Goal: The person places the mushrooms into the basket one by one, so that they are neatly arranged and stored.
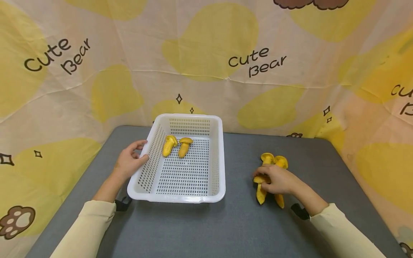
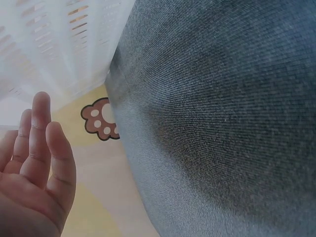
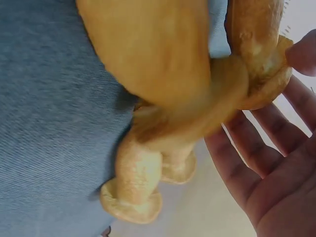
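bench [image 1: 193, 229], two hands at work. white perforated plastic basket [image 1: 177, 198] left of centre; two yellow mushrooms lie in it, left one [image 1: 169, 146] and right one [image 1: 185, 147], side by side toward the far left.

right hand [image 1: 278, 179]: narrow grip, thumb and fingers either side of the cap of the near-left mushroom [image 1: 261, 195], which lies with its stem toward the near side. how firm the hold is, cannot tell. near-right mushroom [image 1: 279, 201] is partly under the hand; far-left mushroom [image 1: 267, 157] and far-right mushroom [image 1: 281, 162] lie just beyond, caps to the far side.

left hand [image 1: 130, 162]: wide grip, fingers loosely extended at the basket's left rim; its wrist view shows no firm clasp.

step in hand, as judged: taking up one mushroom. method: seat the pinch under the cap, near the stem, before raising; lift straight up so the neighbours are not dragged or rolled. steady the basket lightly with the left hand. for setting down, the basket's near right floor offers room.
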The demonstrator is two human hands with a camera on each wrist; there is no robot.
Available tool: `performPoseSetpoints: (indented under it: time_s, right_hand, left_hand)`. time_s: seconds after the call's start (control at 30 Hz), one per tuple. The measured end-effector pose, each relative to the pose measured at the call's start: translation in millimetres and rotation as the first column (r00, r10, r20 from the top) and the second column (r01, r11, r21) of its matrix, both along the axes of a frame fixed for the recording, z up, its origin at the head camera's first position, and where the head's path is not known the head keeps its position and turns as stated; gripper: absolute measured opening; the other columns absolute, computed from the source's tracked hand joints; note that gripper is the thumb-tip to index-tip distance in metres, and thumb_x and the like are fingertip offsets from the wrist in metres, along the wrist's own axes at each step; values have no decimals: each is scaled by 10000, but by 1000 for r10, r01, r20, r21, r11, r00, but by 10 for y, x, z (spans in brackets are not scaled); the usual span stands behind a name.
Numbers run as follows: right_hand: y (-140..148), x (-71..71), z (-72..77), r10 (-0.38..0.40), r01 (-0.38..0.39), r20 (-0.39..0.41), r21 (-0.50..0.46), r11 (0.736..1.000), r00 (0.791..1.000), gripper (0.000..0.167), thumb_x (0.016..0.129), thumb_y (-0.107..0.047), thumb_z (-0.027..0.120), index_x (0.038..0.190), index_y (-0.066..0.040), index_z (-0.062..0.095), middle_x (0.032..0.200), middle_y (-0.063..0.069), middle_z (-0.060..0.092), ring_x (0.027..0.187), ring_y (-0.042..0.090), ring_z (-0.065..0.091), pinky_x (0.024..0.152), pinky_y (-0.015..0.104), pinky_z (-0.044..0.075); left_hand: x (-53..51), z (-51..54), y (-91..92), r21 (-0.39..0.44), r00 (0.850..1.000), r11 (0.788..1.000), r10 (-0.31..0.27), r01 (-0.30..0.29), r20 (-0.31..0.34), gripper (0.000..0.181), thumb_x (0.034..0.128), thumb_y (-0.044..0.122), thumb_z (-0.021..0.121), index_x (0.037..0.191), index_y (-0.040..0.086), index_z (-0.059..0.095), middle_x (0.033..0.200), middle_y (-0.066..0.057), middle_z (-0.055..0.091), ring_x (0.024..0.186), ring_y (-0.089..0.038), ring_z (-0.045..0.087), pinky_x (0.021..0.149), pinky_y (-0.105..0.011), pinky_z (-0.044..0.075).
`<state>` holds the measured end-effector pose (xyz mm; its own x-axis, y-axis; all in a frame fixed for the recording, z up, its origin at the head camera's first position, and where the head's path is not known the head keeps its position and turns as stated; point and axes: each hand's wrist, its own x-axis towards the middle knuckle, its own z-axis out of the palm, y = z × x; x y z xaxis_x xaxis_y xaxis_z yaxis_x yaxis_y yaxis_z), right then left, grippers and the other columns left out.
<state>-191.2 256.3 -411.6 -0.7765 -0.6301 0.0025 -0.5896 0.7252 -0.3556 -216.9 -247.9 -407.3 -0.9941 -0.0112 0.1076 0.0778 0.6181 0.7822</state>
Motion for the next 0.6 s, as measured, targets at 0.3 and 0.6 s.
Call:
performPoseSetpoints:
  time_s: [0.3,0.6]
  right_hand:
    - [-80,-41,122,19,-19,-16,-32,999,1000,272,808,-103,647,1078,-99,675,1005,-56,638,805,43,531,718,243,499]
    - [-154,-73,234,43,-45,-64,-35,998,997,282,797,-100,653,1079,-93,674,986,-51,640,807,60,537,726,248,498]
  left_hand:
    - [7,0,4,6,1000,1000,-1,1,0,541,870,112,591,1392,79,455,1240,-191,508,632,-114,599,542,-254,547]
    - [-2,-10,0,11,1000,1000,-8,8,-5,531,877,115,588,1390,79,454,1237,-197,513,640,-130,618,536,-260,555]
